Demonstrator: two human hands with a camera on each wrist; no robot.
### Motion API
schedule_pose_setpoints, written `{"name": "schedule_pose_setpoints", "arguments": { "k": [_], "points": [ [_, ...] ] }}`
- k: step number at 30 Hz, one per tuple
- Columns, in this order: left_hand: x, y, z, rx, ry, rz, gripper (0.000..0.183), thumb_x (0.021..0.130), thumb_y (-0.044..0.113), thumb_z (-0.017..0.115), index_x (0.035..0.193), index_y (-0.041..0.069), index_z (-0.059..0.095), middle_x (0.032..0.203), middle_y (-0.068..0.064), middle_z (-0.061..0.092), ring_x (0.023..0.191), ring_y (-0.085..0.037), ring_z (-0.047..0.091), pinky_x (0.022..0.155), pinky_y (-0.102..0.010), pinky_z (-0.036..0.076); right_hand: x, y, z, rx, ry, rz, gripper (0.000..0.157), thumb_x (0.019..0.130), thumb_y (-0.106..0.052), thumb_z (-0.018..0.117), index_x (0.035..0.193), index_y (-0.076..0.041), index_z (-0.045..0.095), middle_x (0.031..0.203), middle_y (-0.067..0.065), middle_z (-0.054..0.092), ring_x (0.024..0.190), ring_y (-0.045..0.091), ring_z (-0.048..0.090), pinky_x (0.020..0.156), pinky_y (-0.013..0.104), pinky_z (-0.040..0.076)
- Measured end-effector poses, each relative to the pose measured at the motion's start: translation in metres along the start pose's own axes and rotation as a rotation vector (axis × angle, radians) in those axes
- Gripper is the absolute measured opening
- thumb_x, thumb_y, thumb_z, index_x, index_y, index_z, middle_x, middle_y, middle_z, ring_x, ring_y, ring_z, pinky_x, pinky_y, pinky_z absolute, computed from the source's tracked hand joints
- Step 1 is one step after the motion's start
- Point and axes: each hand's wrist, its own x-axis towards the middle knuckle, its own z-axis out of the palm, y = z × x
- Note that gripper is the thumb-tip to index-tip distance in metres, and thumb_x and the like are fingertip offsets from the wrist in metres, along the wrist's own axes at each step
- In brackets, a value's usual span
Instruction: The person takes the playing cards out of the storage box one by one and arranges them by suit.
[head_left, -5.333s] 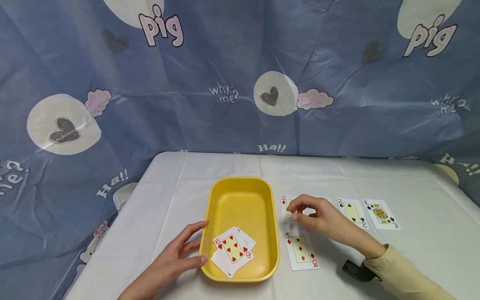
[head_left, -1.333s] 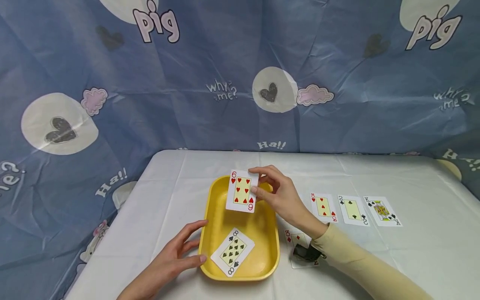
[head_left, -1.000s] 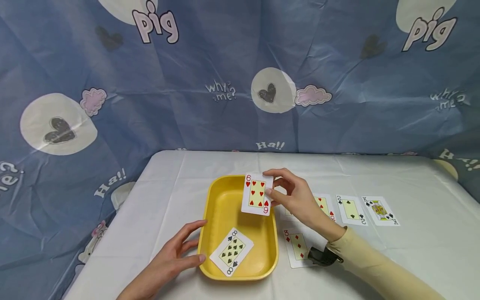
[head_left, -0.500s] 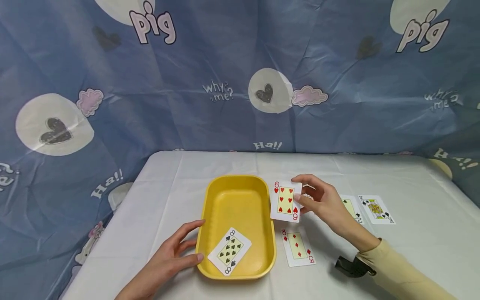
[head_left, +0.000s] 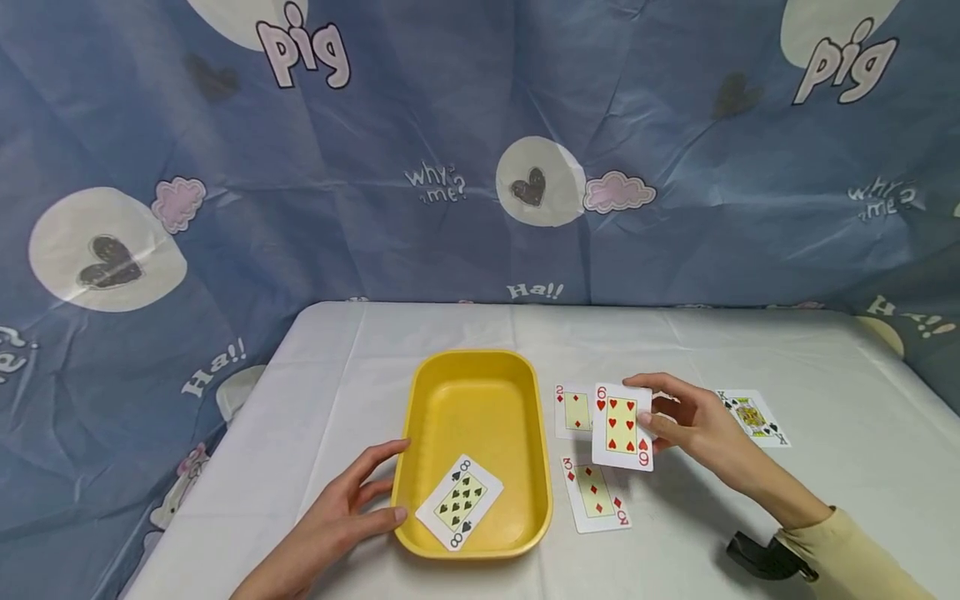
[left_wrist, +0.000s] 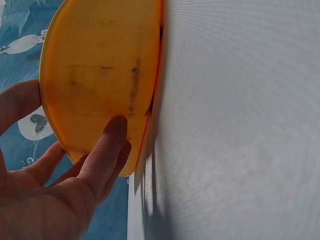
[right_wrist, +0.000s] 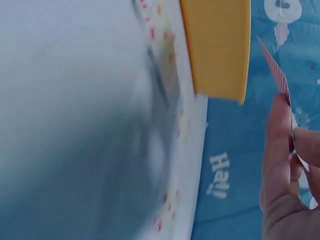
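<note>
My right hand pinches a six of hearts playing card between thumb and fingers, above the row of cards right of the yellow tray. The right wrist view catches this card edge-on, its patterned back showing. My left hand rests against the tray's left side, with fingertips touching the rim; the left wrist view has its fingers lying along the outer wall. Inside the tray, an eight of spades lies face up at the near end.
Face up on the white table lie a two of diamonds, partly covered, a three of diamonds nearer me, and a king of spades farther right. The right hand and its card hide other cards between. A blue printed cloth hangs behind.
The right hand has taken the six of hearts out of the tray, uncovering the eight of spades, and carried it right over the table cards. The left hand stays at the tray.
</note>
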Motion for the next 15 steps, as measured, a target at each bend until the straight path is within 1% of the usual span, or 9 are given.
{"name": "schedule_pose_setpoints", "arguments": {
  "k": [2,4,7,9,12,15],
  "points": [
    [0.0,0.0,0.0,0.007,0.006,0.004,0.071,0.085,0.023,0.078,0.147,0.025,0.043,0.156,-0.011,0.031,0.122,-0.026,0.054,0.093,-0.045,0.05,-0.005,0.004,-0.005,-0.004,-0.001,0.03,0.041,0.094,-0.008,0.067,0.133,-0.009,0.056,0.12,0.018,0.057,0.09,0.025,0.065,0.067,0.044,0.057],
    [0.0,0.0,-0.001,0.013,0.011,0.006,0.071,0.085,0.023,0.078,0.146,0.025,0.043,0.155,-0.01,0.031,0.121,-0.026,0.055,0.093,-0.045,0.049,-0.01,0.009,-0.008,-0.023,-0.014,0.042,0.039,0.093,-0.008,0.068,0.131,-0.009,0.058,0.125,0.016,0.056,0.091,0.025,0.065,0.067,0.044,0.057],
    [0.0,-0.001,-0.002,0.012,0.013,0.005,0.07,0.085,0.024,0.077,0.146,0.025,0.043,0.155,-0.01,0.032,0.121,-0.025,0.055,0.094,-0.046,0.049,-0.015,0.018,-0.012,-0.087,-0.037,0.042,0.037,0.091,-0.007,0.07,0.126,-0.01,0.061,0.124,0.014,0.057,0.09,0.023,0.064,0.065,0.041,0.057],
    [0.0,-0.001,-0.002,0.008,0.012,0.006,0.07,0.085,0.024,0.077,0.146,0.025,0.043,0.155,-0.01,0.031,0.12,-0.025,0.056,0.094,-0.046,0.049,-0.018,0.024,-0.014,-0.139,-0.052,0.026,0.035,0.09,-0.006,0.071,0.124,-0.009,0.063,0.121,0.015,0.058,0.087,0.022,0.064,0.064,0.038,0.057],
    [0.001,-0.002,-0.002,0.0,0.001,0.007,0.07,0.086,0.025,0.077,0.147,0.025,0.042,0.156,-0.011,0.029,0.12,-0.025,0.056,0.094,-0.046,0.049,-0.022,0.031,-0.017,-0.218,-0.056,0.018,0.035,0.089,-0.006,0.072,0.122,-0.009,0.064,0.118,0.016,0.058,0.084,0.02,0.064,0.061,0.035,0.056],
    [0.001,-0.003,-0.002,-0.002,-0.011,0.009,0.07,0.087,0.025,0.076,0.147,0.024,0.041,0.156,-0.012,0.028,0.12,-0.024,0.056,0.096,-0.048,0.047,-0.026,0.034,-0.021,-0.314,-0.052,0.033,0.036,0.087,-0.009,0.075,0.121,-0.012,0.065,0.115,0.012,0.06,0.082,0.016,0.063,0.061,0.031,0.055]
  ]
}}
